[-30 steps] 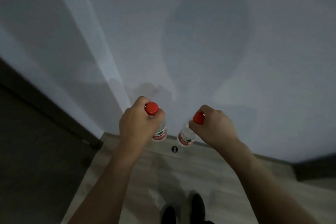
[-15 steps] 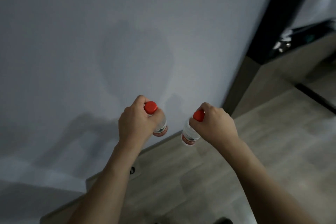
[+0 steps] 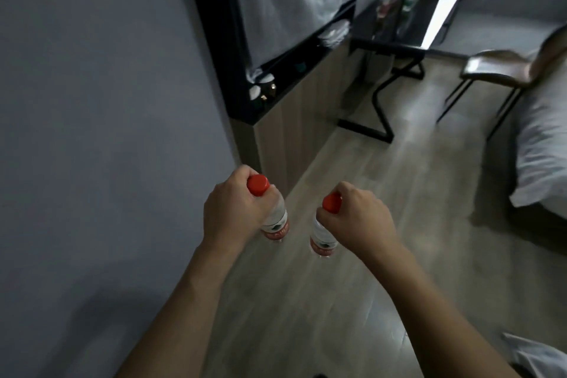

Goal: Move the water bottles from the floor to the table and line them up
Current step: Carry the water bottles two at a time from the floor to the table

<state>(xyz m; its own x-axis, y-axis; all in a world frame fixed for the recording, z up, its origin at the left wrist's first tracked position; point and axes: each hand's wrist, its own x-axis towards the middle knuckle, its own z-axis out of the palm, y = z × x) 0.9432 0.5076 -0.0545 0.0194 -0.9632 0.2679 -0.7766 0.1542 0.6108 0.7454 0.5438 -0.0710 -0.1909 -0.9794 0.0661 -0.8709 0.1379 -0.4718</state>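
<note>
Two capped water bottles carried by their necks, clear of the floor.

The left hand has its fingers curled round the neck of the left bottle just under its red cap; the right hand grips the right bottle the same way. Both hang upright, side by side and apart, over the wooden floor beside the wall. Thin clear plastic looks squashy and slick, so the stiff neck is probably the surest hold. The caps are on; the fill level cannot be told. A dark table stands well ahead.

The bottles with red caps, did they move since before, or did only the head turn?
Cannot tell. Both bottles sit mid-picture as before; the wall slid left, so the camera turned.
</note>
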